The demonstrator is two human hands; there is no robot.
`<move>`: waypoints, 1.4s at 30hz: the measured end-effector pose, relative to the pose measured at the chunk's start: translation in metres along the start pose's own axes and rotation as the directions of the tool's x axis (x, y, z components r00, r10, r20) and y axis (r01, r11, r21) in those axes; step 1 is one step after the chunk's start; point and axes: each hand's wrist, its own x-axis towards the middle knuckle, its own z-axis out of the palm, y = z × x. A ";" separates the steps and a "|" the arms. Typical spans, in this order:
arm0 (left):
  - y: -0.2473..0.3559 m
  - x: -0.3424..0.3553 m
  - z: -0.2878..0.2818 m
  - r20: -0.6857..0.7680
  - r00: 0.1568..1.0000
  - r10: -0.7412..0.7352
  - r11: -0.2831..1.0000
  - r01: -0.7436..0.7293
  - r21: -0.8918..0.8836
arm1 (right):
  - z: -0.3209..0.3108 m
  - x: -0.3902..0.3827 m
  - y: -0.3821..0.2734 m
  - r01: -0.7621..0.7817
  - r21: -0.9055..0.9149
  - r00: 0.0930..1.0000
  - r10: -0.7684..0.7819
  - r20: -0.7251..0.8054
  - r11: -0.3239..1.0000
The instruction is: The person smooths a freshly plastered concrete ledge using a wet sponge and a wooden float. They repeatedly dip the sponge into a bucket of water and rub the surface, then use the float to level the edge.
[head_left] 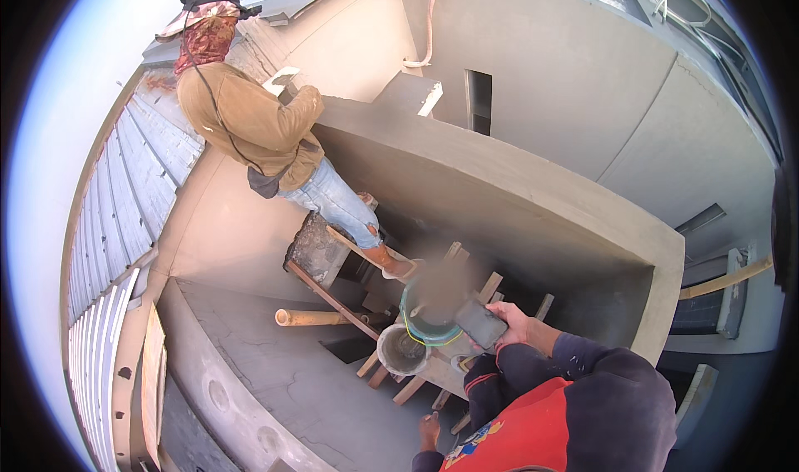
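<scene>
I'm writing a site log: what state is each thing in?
Teal bucket: upright, contents blurred out.
Grey bucket: upright, open, smeared inside.
Dark rectangular object: held in the right hand.
Left hand: curled; hold unclear.
Bamboo pole: lying, one end jutting out.
Pale hose: bent, hanging.
Co-worker: standing.

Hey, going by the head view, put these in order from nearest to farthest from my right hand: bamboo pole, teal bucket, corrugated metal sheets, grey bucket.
From your right hand:
1. Teal bucket: just to its left.
2. Grey bucket: beyond the teal bucket, lower left.
3. Bamboo pole: farther left, past both buckets.
4. Corrugated metal sheets: far left.
</scene>
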 end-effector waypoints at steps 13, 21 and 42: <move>0.141 0.034 0.048 0.388 0.907 -0.167 0.985 0.174 0.015 | -0.052 -0.305 -0.025 0.529 -0.090 0.788 -0.527 -0.319 0.844; 0.326 0.014 0.091 0.442 0.886 0.144 0.977 -0.199 0.081 | -0.094 -0.496 0.065 0.989 -0.057 0.118 -0.959 -0.259 0.138; 0.298 0.067 0.039 0.637 0.715 0.289 0.868 -0.476 0.140 | -0.219 -0.519 0.299 0.818 -0.555 -0.557 0.445 -0.702 0.147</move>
